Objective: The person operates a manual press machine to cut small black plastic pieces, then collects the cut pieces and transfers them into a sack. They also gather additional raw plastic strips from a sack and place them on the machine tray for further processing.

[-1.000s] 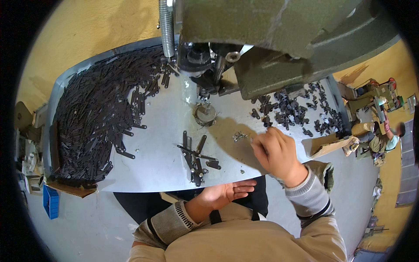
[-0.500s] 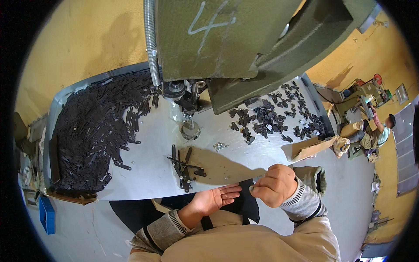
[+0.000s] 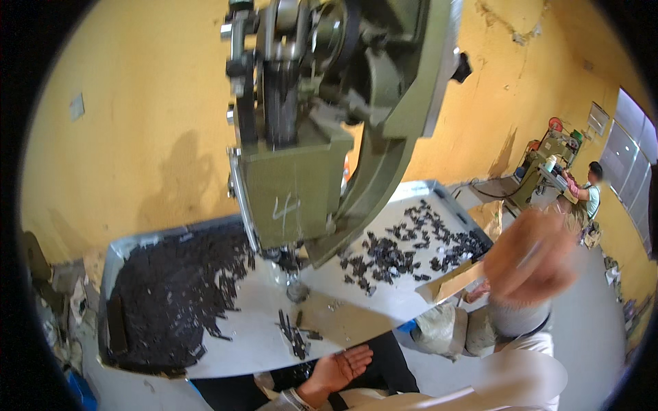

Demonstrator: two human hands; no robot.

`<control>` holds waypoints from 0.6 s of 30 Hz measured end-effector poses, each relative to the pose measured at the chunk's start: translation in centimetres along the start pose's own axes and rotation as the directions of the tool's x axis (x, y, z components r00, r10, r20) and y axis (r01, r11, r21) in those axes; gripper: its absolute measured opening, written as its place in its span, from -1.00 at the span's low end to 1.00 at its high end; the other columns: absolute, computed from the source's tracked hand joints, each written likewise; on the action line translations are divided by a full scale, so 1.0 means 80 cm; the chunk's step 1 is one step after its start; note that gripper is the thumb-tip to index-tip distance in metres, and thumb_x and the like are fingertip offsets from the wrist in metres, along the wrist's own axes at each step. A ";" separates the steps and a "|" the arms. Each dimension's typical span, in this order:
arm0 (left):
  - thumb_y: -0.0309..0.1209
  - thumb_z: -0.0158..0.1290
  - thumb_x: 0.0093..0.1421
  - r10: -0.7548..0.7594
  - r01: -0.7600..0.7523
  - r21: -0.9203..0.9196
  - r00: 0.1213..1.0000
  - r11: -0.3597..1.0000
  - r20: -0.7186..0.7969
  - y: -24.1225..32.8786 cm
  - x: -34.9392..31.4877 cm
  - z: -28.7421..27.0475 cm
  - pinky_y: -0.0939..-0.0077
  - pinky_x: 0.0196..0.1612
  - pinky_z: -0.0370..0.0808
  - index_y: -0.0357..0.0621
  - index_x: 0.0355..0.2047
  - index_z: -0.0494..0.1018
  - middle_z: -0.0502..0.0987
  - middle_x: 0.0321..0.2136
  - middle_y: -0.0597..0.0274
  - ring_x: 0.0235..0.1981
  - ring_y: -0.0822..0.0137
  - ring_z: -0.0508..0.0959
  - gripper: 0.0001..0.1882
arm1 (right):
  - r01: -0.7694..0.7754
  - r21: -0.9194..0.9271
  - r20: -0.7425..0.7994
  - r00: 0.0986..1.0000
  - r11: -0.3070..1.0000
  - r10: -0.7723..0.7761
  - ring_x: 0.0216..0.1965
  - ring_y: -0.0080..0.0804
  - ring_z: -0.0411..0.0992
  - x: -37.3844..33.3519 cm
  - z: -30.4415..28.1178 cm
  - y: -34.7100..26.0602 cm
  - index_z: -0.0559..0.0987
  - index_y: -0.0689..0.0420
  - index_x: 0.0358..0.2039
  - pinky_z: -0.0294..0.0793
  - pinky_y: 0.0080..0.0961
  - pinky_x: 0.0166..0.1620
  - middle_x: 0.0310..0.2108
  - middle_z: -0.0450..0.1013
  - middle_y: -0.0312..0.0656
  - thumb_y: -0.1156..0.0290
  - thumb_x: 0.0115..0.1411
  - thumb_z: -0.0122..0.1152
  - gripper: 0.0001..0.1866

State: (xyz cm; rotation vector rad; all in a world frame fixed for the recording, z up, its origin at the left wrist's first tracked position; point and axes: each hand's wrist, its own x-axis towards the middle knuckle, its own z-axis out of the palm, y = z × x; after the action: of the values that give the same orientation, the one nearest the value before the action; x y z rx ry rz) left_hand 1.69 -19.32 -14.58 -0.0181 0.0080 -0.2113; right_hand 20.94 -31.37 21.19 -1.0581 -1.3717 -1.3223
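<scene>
Just beyond L hand (image 3: 346, 366) (palm up, spread) lie blk strips (image 3: 296, 340); R hand (image 3: 531, 257) well apart, blurred, can't tell grip.

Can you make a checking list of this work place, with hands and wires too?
Surface: pale metal table, partly covered.
Job's things: dark strips heaped left, some loose near the front edge; small dark parts scattered right.
Clutter: cardboard at the table's right end.
Hands: left hand open, palm up, by the front edge; right hand blurred, contents unclear.
Cables: a dark cord, seemingly, behind the table's right end.
Surroundings: yellow wall, green machine above, another person far right.
</scene>
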 end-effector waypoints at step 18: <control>0.06 -0.43 0.33 -0.013 0.018 0.041 0.994 0.999 -0.111 0.003 -0.001 -0.006 0.38 0.02 0.41 -0.33 0.16 0.22 0.43 0.02 -0.01 0.01 0.18 0.45 -0.30 | -0.203 -0.359 0.414 0.840 0.911 0.351 -0.08 -0.04 0.42 0.432 0.230 0.147 0.59 0.22 -0.18 0.36 -0.26 -0.01 -0.16 0.49 0.08 0.19 0.13 0.11 -0.62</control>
State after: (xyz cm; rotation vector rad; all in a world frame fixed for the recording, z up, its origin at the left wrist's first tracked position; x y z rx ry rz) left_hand 1.66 -19.07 -15.07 0.0353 0.1135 -0.2278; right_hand 24.52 -12.99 57.52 -1.8158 -1.3048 -1.1125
